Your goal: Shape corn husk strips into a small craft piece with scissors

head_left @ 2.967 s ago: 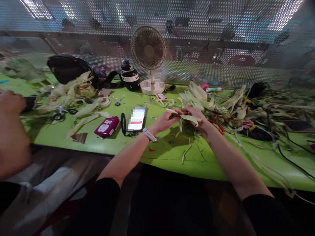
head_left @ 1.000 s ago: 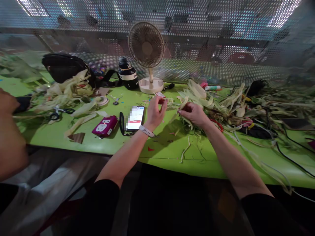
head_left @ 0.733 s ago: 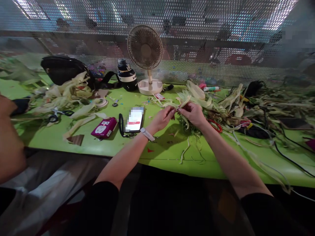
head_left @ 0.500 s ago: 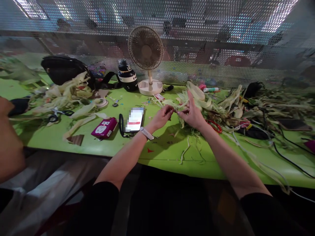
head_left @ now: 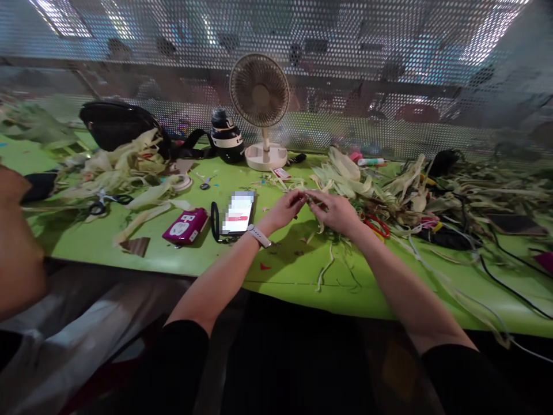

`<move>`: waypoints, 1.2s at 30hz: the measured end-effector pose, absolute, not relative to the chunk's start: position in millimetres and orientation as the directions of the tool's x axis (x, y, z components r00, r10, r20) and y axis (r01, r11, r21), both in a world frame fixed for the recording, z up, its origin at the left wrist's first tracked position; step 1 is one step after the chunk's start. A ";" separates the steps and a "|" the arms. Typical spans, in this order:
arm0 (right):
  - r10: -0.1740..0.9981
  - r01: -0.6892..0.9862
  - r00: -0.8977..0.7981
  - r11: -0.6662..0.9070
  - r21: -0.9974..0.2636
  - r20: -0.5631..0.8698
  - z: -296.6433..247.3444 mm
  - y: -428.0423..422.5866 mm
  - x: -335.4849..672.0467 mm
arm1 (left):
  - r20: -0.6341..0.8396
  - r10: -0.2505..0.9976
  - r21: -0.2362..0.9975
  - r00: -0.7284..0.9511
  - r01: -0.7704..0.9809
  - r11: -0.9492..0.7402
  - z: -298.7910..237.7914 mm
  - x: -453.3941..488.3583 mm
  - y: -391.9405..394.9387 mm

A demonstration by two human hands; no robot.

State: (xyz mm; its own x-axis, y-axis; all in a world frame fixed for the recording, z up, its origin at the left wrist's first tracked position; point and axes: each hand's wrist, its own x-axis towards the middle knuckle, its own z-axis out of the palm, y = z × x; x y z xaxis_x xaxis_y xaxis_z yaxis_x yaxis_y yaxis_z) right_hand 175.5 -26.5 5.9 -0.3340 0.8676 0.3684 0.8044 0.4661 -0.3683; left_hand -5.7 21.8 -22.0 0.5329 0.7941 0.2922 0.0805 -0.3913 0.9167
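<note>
My left hand (head_left: 288,208), with a pale watch band (head_left: 259,235) at its wrist, is closed in a pinch. Facing it, fingertips almost touching, my right hand (head_left: 334,213) has its fingers bent together in a pinch too. Whatever is between the fingertips is too small to make out. A pale strip of corn husk (head_left: 320,226) shows just under the right fingers. Behind the right hand lies a heap of corn husks (head_left: 345,167). Thin husk strands (head_left: 329,266) rest on the green table (head_left: 298,300) below the hands.
Left of my hands are a phone (head_left: 238,212), a purple pouch (head_left: 185,226), scissors (head_left: 103,202) and more husks (head_left: 133,154). A fan (head_left: 260,92), a bottle (head_left: 227,138) and a black bag (head_left: 123,124) stand behind. Red-handled scissors (head_left: 377,226) and cables (head_left: 501,274) lie right. Another person's arm (head_left: 19,248) is at left.
The raised fingers of my right hand have folded down toward the left fingertips. My left hand has hardly moved. The view has shifted slightly.
</note>
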 end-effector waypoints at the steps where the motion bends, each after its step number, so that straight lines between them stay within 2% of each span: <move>1: 0.872 0.816 -0.327 0.455 -0.356 0.364 5.5 -26.8 174.7 | 0.292 0.789 0.911 0.541 0.092 -0.401 -22.0 -5.6 21.4; 5: 0.871 0.854 -0.315 0.433 -0.288 0.376 4.2 -28.1 172.3 | 0.302 0.805 0.910 0.511 0.097 -0.403 -22.5 -5.9 20.5; 9: 0.863 0.860 -0.323 0.439 -0.259 0.389 2.0 -26.6 172.8 | 0.321 0.799 0.921 0.508 0.028 -0.388 -24.4 -6.3 21.2; 13: 0.873 0.853 -0.302 0.426 -0.300 0.383 1.2 -24.8 173.7 | 0.351 0.801 0.931 0.485 -0.086 -0.356 -26.2 -5.5 21.2; 17: 0.854 0.811 -0.308 0.466 -0.353 0.420 -2.8 -22.6 173.6 | 0.418 0.776 0.905 0.472 -0.149 -0.397 -26.1 -4.5 19.4; 23: 0.848 0.755 -0.312 0.495 -0.430 0.429 -10.4 -15.6 174.7 | 0.409 0.778 0.908 0.477 -0.132 -0.397 -22.0 -3.0 14.4; 32: 0.875 0.699 -0.216 0.449 -0.557 0.434 -6.9 -15.1 174.5 | 0.383 0.789 0.922 0.481 -0.149 -0.357 -18.7 -0.7 7.3; 36: 0.859 0.704 -0.248 0.477 -0.526 0.447 -6.7 -12.4 179.6 | 0.354 0.792 0.932 0.497 -0.120 -0.341 -17.7 -0.6 5.0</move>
State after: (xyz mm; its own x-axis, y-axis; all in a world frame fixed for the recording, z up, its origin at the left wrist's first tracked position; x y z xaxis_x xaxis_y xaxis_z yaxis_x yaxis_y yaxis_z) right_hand 179.6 -12.4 -6.7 -0.2484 0.8591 0.4474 0.7039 0.4774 -0.5259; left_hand -0.6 5.0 -17.7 0.4969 0.7924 0.3539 -0.1202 -0.3410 0.9324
